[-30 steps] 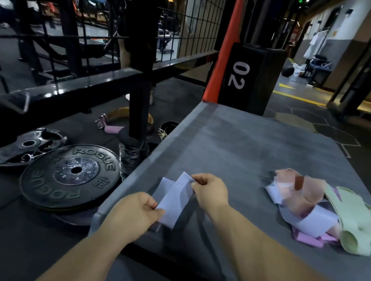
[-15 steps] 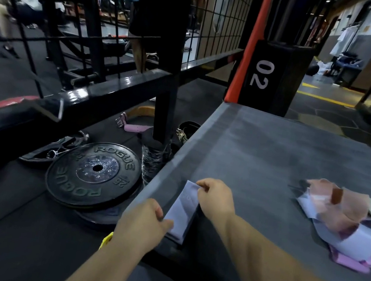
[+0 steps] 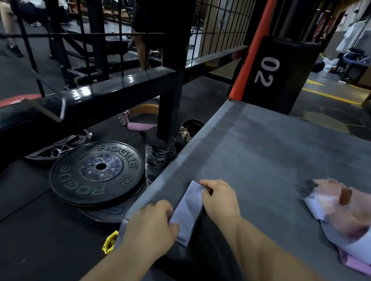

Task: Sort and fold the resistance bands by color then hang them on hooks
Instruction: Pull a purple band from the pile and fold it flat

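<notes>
Lavender resistance band (image 3: 187, 212), folded into a narrow flat strip, lies on the grey padded platform (image 3: 274, 153) between the two hands. Left hand (image 3: 152, 227) curls its fingers over the strip's near end, apparently to pin the layers together. Right hand (image 3: 218, 203) pinches the far end, its fingertips hidden under the knuckles, probably to keep the edges aligned while the fold is set. A faint "20" shows just beside the right hand; the rest of the marking is unreadable.

Well to the right of the right hand sits the unsorted pile of bands (image 3: 355, 218), pink, pale lilac and pale green. The frame edge cuts it off, so its count cannot be told. Left of the left hand, on the floor below the platform edge, lie a yellow collar (image 3: 109, 242) and a black weight plate (image 3: 98, 170). Beyond both hands stands a black post marked 02 (image 3: 267, 72). A metal bracket (image 3: 60, 109) on the rail, far left, may be a hook; this is uncertain.
</notes>
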The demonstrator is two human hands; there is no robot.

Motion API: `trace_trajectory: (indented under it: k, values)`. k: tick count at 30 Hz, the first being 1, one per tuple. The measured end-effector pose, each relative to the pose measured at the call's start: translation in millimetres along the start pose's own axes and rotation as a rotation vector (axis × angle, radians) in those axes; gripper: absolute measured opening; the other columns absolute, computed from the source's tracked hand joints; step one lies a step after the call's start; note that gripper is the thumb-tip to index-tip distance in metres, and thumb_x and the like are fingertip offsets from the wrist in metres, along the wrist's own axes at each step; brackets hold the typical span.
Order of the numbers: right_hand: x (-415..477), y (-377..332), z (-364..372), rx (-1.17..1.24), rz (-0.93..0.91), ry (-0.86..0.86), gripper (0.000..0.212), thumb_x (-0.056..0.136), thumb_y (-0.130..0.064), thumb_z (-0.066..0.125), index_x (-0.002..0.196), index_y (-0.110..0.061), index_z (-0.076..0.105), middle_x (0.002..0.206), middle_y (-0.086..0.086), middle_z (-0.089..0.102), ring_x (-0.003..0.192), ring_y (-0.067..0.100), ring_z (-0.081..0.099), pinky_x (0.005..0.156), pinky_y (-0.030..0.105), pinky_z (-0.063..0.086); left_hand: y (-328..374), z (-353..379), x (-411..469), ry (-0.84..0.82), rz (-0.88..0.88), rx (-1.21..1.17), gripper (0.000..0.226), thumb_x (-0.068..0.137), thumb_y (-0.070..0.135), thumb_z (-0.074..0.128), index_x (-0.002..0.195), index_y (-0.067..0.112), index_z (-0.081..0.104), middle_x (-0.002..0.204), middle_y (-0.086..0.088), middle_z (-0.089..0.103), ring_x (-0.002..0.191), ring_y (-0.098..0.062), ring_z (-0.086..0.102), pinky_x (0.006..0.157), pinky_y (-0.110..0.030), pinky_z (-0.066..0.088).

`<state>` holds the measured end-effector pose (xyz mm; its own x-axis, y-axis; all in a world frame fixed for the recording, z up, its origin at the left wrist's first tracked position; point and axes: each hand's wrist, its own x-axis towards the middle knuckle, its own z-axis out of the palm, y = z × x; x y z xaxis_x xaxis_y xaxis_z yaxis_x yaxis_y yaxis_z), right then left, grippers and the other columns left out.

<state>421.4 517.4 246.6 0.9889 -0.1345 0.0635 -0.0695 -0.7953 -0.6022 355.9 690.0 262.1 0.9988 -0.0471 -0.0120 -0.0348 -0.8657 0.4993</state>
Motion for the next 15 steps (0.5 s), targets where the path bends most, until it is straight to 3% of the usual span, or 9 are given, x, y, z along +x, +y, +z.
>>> trace_trajectory:
  k: [3, 10, 15]
  values:
    - [-1.9, 2.2, -0.7, -0.004, -0.025, 0.015, 0.036, 0.096, -0.011, 0.045, 0.125, -0.02, 0.064, 0.123, -0.001, 0.058, 0.115, 0.015, 0.053, 0.09, 0.011, 0.032, 3.5, -0.7, -0.2, -0.015, 0.005, -0.031, 0.024, 0.09, 0.039, 0.051, 0.113, 0.032, 0.052, 0.107, 0.01, 0.06, 0.104, -0.013, 0.054, 0.072, -0.028, 0.032]
    - [-1.4, 3.5, 0.0, -0.094, -0.073, -0.017, 0.036, 0.099, -0.014, 0.041, 0.13, -0.017, 0.06, 0.125, 0.001, 0.055, 0.119, 0.016, 0.05, 0.093, 0.012, 0.029, 3.1, -0.8, 0.4, -0.044, -0.001, -0.014, 0.025, 0.088, 0.035, 0.05, 0.113, 0.033, 0.055, 0.104, 0.011, 0.059, 0.102, -0.013, 0.054, 0.079, -0.029, 0.043]
    - [-4.2, 5.0, 1.6, -0.127, -0.102, -0.033, 0.037, 0.099, -0.016, 0.042, 0.132, -0.015, 0.058, 0.128, 0.004, 0.054, 0.12, 0.019, 0.048, 0.099, 0.02, 0.034, 2.6, -0.9, 0.6, -0.079, -0.001, 0.007, 0.026, 0.088, 0.032, 0.05, 0.114, 0.03, 0.052, 0.112, 0.01, 0.055, 0.107, -0.015, 0.051, 0.081, -0.03, 0.041]
